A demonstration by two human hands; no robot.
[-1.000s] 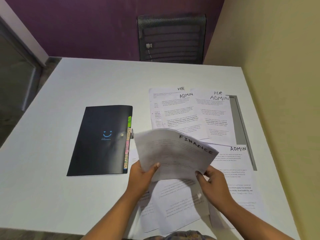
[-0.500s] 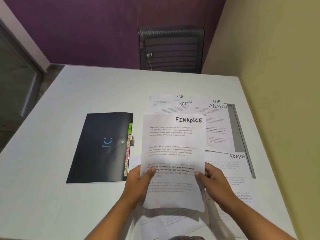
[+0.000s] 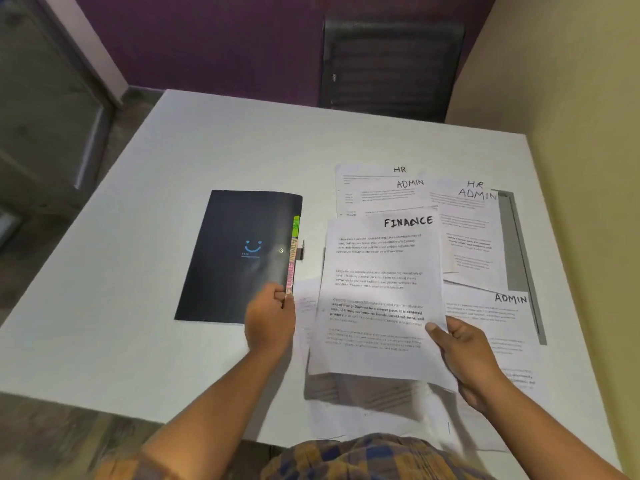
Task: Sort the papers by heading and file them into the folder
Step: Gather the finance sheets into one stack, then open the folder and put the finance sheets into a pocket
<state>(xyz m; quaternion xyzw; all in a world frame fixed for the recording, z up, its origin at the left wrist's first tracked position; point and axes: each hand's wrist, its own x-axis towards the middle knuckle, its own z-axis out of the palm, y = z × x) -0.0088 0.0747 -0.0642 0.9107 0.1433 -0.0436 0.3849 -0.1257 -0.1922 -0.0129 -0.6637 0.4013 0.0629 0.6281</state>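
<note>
Pinching the thin rectangular FINANCE sheet (image 3: 377, 292) over loose papers toward the counter's (image 3: 138, 237) front edge, the right hand's (image 3: 467, 358) fingers clamp it; the left hand (image 3: 270, 323) seemingly grips the matte black folder's (image 3: 239, 258) tabbed edge. Smooth white counter, purple wall (image 3: 207, 39) behind.

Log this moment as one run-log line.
left hand grips black plastic folder edge | right hand holds white FINANCE paper | filed: no

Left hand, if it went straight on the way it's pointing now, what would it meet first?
The black folder: the left hand points forward at its right edge, beside the coloured tabs. Its fingertips look to be at that edge, perhaps touching; blur hides whether they grip it.
</note>
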